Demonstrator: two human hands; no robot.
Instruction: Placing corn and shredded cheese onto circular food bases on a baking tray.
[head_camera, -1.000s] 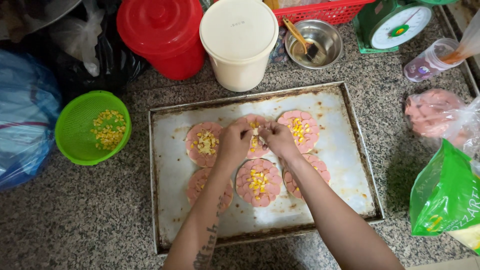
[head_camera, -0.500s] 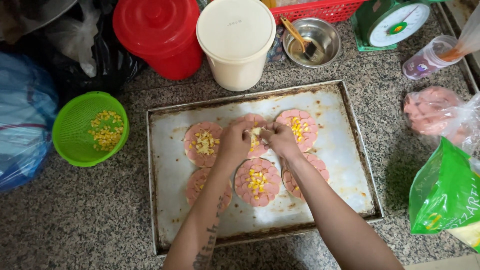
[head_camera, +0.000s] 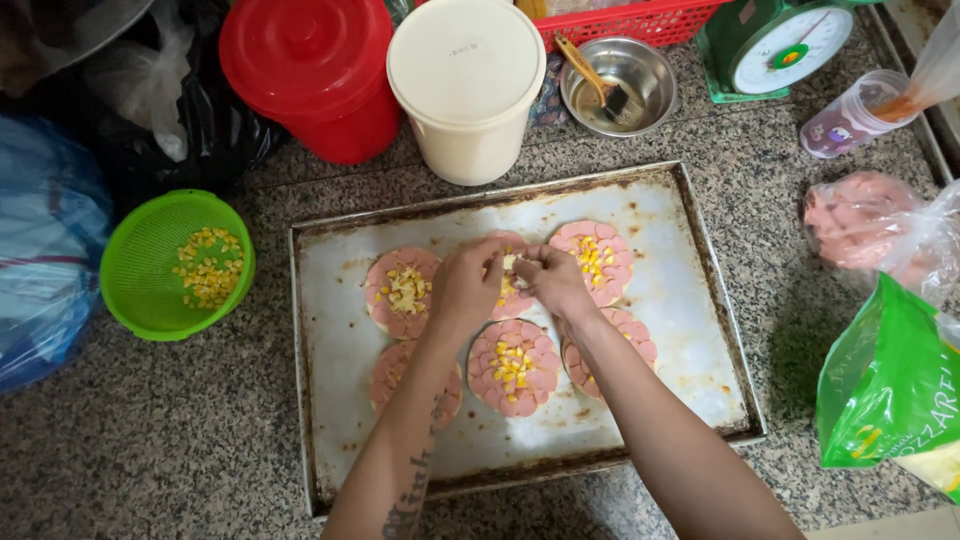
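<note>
A small pale morsel, seemingly shredded cheese, is pinched between the fingertips of the left hand (head_camera: 466, 285) and the right hand (head_camera: 553, 280), which are pressed together with fingers curled narrowly over the middle round pizza base in the back row (head_camera: 510, 296); how much is held cannot be told, since the fingers hide it. That base is mostly covered by the hands, with only a little pink sausage and yellow corn seen beneath. It is flanked by the left back-row base (head_camera: 402, 291), already sprinkled with pale shreds over corn, and the right back-row base (head_camera: 598, 258), topped with sausage slices and corn only. In the front row, the centre base (head_camera: 514, 366) is dressed with sausage and corn, while the two beside it are partly hidden by the forearms. All are laid on the worn rectangular metal baking tray (head_camera: 690, 330) on the speckled stone counter. By this judgement, one base is finished with cheese, one is being done, and the others are left

Near the tray a green plastic colander of corn kernels (head_camera: 178, 264) and a green bag of shredded cheese (head_camera: 890, 390) are set
</note>
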